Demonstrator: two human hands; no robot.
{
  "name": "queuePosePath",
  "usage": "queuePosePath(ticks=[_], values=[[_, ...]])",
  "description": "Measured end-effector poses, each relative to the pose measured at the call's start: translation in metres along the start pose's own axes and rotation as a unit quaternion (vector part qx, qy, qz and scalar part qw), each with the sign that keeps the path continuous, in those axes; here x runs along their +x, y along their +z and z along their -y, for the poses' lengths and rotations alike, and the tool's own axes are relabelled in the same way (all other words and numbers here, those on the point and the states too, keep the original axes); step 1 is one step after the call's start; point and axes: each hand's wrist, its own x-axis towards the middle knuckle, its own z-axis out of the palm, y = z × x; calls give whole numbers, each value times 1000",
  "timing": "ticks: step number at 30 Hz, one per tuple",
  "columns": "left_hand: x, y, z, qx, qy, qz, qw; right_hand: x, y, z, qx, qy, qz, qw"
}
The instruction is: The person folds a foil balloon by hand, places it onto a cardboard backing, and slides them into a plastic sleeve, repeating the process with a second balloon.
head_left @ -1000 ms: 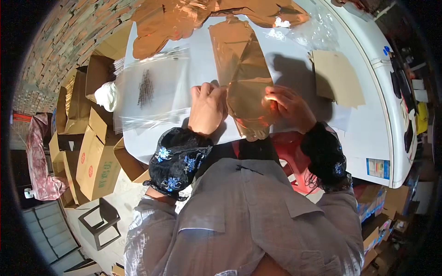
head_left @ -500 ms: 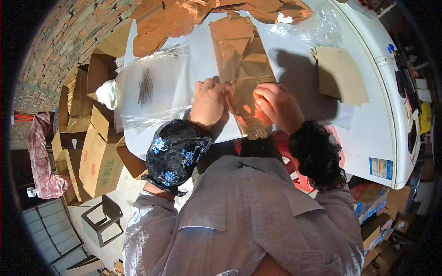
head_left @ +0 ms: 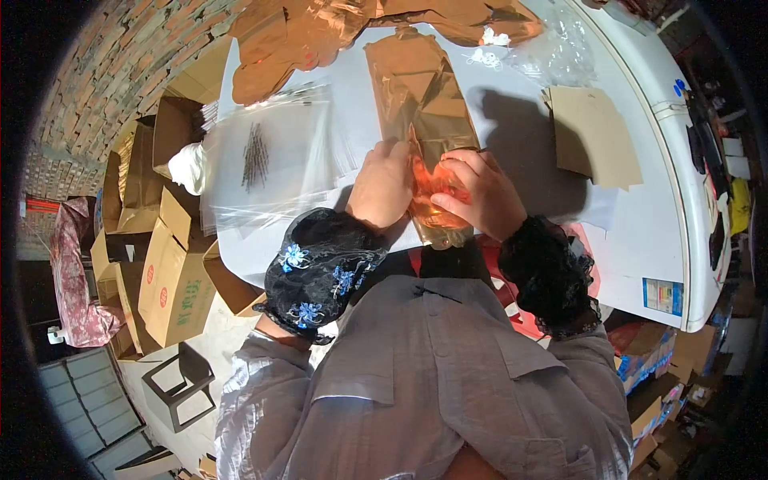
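A long copper-coloured foil piece [head_left: 416,72] lies on the white table, its near end by the table's front edge. My left hand [head_left: 382,186] is closed on the foil's left side, its fingertips partly hidden. My right hand [head_left: 482,192] grips the foil on the right, with bent fingers and the thumb towards the middle. Between the two hands the foil shines orange-red and looks creased. To the left lie clear plastic sleeves [head_left: 300,144] with a bunch of thin dark sticks [head_left: 256,156] on them.
More copper foil [head_left: 296,40] covers the far side of the table [head_left: 624,240]. Beige card sheets [head_left: 596,136] lie at the right, a clear plastic bag [head_left: 560,52] at the far right. Cardboard boxes [head_left: 176,276] and a dark stool [head_left: 180,384] stand on the left.
My left hand has moved slightly right, nearer my right hand. My right thumb has shifted towards the middle, and more orange-red foil shows between the hands.
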Motion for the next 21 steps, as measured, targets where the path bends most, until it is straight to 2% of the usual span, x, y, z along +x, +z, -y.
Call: queuePosePath(ticks=[4, 7, 8, 10, 13, 14, 17, 18, 21], values=[[13, 11, 10, -64, -60, 41, 995, 0, 1, -1, -2, -6, -2, 1000], [22, 20, 22, -196, -24, 50, 979, 0, 0, -2, -3, -15, -6, 1000], [24, 23, 24, -286, -77, 91, 951, 0, 0, -1, -2, -18, -7, 1000], [27, 18, 12, -453, -178, 171, 856, 0, -8, 7, -27, 20, 29, 999], [23, 21, -5, -494, -167, 153, 840, -4, -2, 8, -61, 52, 30, 996], [23, 22, -7, -471, -159, 160, 852, -6, 3, 6, -71, 58, 21, 996], [18, 20, -10, -520, -120, 139, 834, -8, 15, -3, 38, 44, -103, 993], [15, 15, -10, -537, -125, 104, 828, -12, 23, -13, 58, 96, -105, 988], [9, 6, 14, -470, -67, -17, 880, -24, 34, -31, 137, 230, -115, 957]])
